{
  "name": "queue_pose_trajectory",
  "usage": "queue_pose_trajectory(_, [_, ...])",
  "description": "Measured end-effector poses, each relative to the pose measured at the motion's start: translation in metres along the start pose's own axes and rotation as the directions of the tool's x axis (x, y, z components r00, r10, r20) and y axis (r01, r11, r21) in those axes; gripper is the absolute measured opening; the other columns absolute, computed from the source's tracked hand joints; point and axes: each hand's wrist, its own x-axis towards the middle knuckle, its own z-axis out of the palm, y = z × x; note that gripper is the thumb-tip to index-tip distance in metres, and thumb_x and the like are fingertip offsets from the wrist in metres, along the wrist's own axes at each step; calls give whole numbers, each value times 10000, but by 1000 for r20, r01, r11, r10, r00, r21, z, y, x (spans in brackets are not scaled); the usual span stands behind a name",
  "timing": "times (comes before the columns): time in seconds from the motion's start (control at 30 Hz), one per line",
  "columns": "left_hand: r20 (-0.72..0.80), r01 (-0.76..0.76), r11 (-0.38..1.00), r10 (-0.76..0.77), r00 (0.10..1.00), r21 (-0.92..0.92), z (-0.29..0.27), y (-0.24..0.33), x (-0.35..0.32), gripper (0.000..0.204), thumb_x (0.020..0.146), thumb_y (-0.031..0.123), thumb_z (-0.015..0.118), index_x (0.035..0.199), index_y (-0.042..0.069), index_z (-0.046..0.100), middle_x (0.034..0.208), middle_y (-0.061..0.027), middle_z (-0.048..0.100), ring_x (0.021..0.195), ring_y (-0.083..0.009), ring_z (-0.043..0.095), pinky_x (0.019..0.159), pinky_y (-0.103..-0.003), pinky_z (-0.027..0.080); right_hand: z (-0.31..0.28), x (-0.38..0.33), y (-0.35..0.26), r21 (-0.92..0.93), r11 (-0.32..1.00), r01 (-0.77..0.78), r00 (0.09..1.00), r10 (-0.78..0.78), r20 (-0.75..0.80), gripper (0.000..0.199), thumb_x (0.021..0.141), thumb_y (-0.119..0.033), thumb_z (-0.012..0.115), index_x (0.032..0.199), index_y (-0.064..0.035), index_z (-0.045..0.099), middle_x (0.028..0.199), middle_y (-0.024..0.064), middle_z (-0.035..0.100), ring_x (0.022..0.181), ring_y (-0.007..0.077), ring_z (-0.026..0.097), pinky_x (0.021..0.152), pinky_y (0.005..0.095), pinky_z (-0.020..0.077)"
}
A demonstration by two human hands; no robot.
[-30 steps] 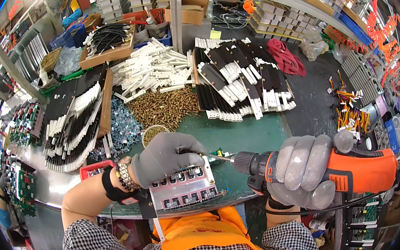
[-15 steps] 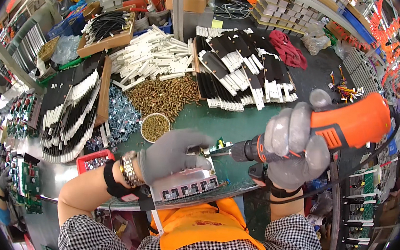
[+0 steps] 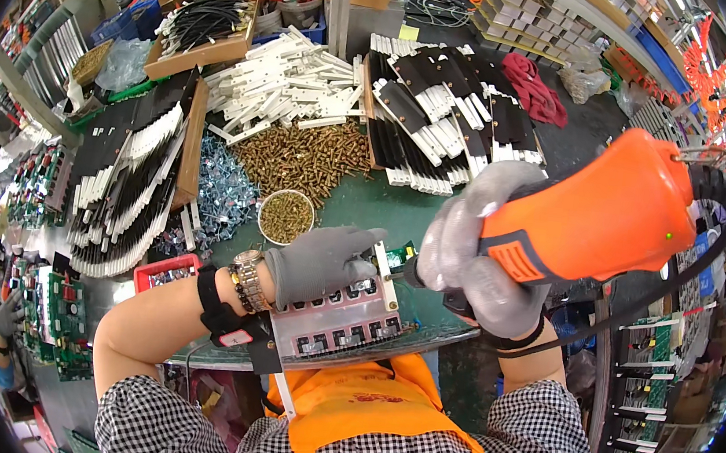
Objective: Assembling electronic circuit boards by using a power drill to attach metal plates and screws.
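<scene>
My left hand (image 3: 319, 266), in a grey glove, lies over a silver panel (image 3: 340, 321) with rows of black parts, its fingers curled against the panel's right end. There a white strip (image 3: 387, 280) with brass-coloured inserts runs along the edge, and a small green board (image 3: 401, 255) shows just behind it. My right hand (image 3: 475, 256), also gloved, is wrapped round an orange power screwdriver (image 3: 598, 216) held almost level. Its nose points left at the white strip; whether the bit touches it I cannot tell.
A white tub of small screws (image 3: 286, 217) stands behind my left hand, beside heaped brass fasteners (image 3: 304, 158). White strips (image 3: 285, 81), black-and-white pieces (image 3: 432, 114) and a red tray (image 3: 165, 273) lie around. A black cable (image 3: 637, 313) trails from the screwdriver. Another person's gloved hand (image 3: 9, 313) is at far left.
The screwdriver has come left and swung its rear toward me, its nose now close to the white strip. My left fingers have drawn in from their spread pose, uncovering more of the strip.
</scene>
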Motion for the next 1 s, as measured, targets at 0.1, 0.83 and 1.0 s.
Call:
queue_pose_trajectory(0.1, [12, -44, 991, 46, 999, -127, 11, -15, 4, 494, 890, 283, 588, 1306, 32, 499, 1065, -204, 614, 965, -366, 610, 840, -403, 500, 8, 4, 2, -5, 999, -32, 999, 32, 5, 170, 813, -9, 586, 979, -11, 549, 758, 46, 552, 677, 121, 602, 630, 287, 522])
queue_pose_trajectory(0.83, [84, 46, 991, -36, 996, -125, 20, -20, 7, 501, 905, 247, 582, 1346, 59, 435, 1094, -208, 587, 991, -374, 596, 859, -417, 485, 7, 4, 10, -110, 994, -23, 994, 34, 107, 302, 791, 105, 564, 1060, -12, 491, 949, 54, 521, 621, 94, 557, 544, 232, 459])
queue_pose_trajectory(1.0, [-13, -107, 968, 106, 994, -227, 39, -42, 9, 498, 905, 222, 589, 1350, 66, 430, 1115, -207, 579, 1008, -383, 586, 865, -422, 482, 17, 11, 12, 49, 999, 18, 981, -27, 193, 377, 845, 78, 567, 1163, -38, 401, 781, 33, 506, 507, 114, 525, 457, 260, 453])
